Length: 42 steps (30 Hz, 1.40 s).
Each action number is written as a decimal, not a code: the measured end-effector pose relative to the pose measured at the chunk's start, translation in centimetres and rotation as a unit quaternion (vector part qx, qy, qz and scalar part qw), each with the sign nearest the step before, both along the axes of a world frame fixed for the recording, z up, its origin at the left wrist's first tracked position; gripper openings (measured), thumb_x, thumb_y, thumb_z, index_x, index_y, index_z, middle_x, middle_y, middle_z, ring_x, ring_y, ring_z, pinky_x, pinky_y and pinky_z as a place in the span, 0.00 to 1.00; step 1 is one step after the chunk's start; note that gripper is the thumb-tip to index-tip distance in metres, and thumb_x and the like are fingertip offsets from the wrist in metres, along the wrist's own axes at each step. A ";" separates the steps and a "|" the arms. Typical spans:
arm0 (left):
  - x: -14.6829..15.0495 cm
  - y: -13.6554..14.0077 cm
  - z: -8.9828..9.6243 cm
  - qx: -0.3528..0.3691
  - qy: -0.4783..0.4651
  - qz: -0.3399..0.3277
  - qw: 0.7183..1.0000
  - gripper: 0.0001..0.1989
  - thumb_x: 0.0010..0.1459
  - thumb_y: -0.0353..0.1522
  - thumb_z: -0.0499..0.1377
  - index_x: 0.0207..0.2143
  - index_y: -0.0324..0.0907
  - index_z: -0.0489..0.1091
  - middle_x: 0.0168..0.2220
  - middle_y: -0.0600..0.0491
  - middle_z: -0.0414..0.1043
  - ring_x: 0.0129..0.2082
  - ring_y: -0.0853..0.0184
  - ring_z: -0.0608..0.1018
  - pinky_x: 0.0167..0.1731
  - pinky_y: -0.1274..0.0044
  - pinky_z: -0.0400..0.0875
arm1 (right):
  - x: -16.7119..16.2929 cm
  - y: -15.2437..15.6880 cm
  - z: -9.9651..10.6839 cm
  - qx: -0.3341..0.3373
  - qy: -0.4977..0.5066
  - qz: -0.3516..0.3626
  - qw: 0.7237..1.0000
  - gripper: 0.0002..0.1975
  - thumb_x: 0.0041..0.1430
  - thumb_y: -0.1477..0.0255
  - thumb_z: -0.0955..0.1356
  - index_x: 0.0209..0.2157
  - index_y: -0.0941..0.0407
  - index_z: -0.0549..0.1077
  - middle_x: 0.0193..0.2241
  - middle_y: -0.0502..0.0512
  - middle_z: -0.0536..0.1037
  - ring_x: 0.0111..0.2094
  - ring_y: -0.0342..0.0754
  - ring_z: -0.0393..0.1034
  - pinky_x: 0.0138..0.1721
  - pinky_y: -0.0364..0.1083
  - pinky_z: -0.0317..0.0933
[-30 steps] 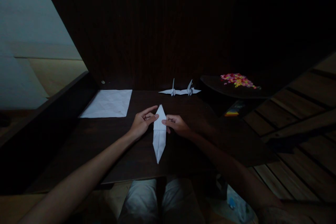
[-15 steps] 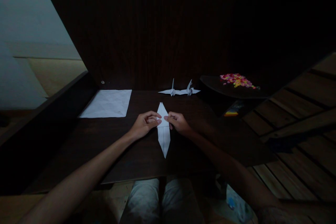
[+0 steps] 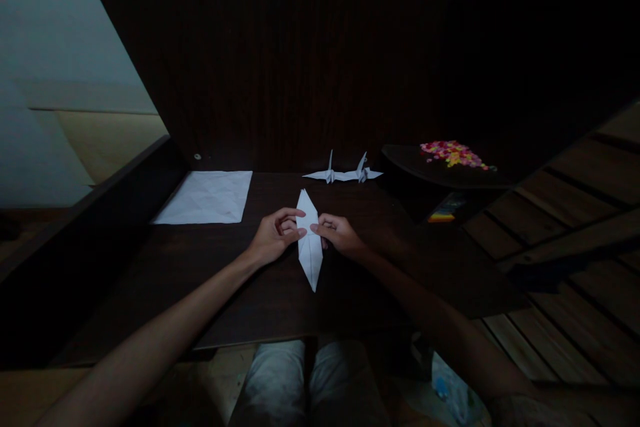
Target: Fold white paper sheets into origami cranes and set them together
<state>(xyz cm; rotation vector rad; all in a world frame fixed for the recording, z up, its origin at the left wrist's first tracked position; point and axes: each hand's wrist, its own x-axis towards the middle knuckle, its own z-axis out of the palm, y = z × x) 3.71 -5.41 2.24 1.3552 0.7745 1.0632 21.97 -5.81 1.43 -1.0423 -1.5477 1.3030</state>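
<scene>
Between my hands is a folded white paper (image 3: 311, 258), a long narrow diamond with a centre crease on its near half. My left hand (image 3: 277, 233) pinches its left edge with thumb and fingers. On the opposite edge, my right hand (image 3: 341, 235) grips the paper, its thumb lying on top and its other fingers partly hidden behind. The paper's far tip shows a small split, and its near tip points towards me. Beyond it, two white paper cranes (image 3: 344, 175) stand side by side at the back of the dark desk.
A flat white paper sheet (image 3: 213, 197) lies at the left of the desk (image 3: 240, 307). On a raised dark shelf (image 3: 425, 172) at the right sits a pile of small pink, red and yellow pieces (image 3: 457, 154). A low side panel (image 3: 90, 203) borders the left.
The folded paper has shifted slightly away from me and tilted, its far tip now a little further left. Both hands keep hold of its edges.
</scene>
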 end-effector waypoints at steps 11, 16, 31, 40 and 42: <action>-0.3 0.2 -0.1 0.010 0.019 0.027 0.999 0.20 0.44 0.33 0.67 0.40 0.38 0.67 0.23 0.57 0.70 0.22 0.73 0.72 0.24 0.82 0.61 | -0.2 -0.1 0.0 0.046 0.072 -0.041 0.996 0.13 0.47 0.64 0.72 0.32 0.56 0.69 0.26 0.49 0.71 0.24 0.41 0.66 0.21 0.40 0.59; -0.3 0.7 -0.6 0.020 0.018 0.061 0.998 0.17 0.44 0.35 0.67 0.37 0.38 0.69 0.35 0.52 0.73 0.26 0.71 0.75 0.29 0.78 0.67 | -0.3 -0.3 -0.2 0.078 0.084 -0.006 0.993 0.17 0.50 0.66 0.70 0.42 0.55 0.70 0.36 0.54 0.72 0.33 0.44 0.67 0.27 0.41 0.64; -0.3 0.3 0.6 -0.018 0.061 0.013 0.998 0.13 0.47 0.32 0.57 0.36 0.40 0.76 0.37 0.52 0.77 0.42 0.59 0.74 0.45 0.72 0.64 | 0.2 -0.9 0.4 0.304 -0.142 -0.025 0.942 0.17 0.59 0.71 0.66 0.50 0.50 0.72 0.42 0.55 0.67 0.45 0.48 0.63 0.48 0.51 0.61; 0.0 0.4 -0.1 -0.169 -0.111 -0.060 0.977 0.13 0.44 0.31 0.58 0.34 0.35 0.74 0.30 0.51 0.75 0.28 0.67 0.75 0.33 0.77 0.67 | 0.3 -0.6 -0.1 0.352 -0.176 -0.039 0.918 0.17 0.59 0.73 0.65 0.49 0.49 0.72 0.41 0.56 0.69 0.44 0.49 0.64 0.45 0.51 0.62; 0.0 0.2 0.1 -0.167 -0.088 -0.048 0.981 0.13 0.46 0.32 0.62 0.35 0.36 0.73 0.30 0.52 0.76 0.29 0.68 0.75 0.34 0.78 0.67 | 0.3 -0.7 0.0 0.358 -0.176 -0.043 0.916 0.16 0.59 0.74 0.65 0.49 0.49 0.72 0.41 0.56 0.71 0.44 0.49 0.64 0.45 0.52 0.62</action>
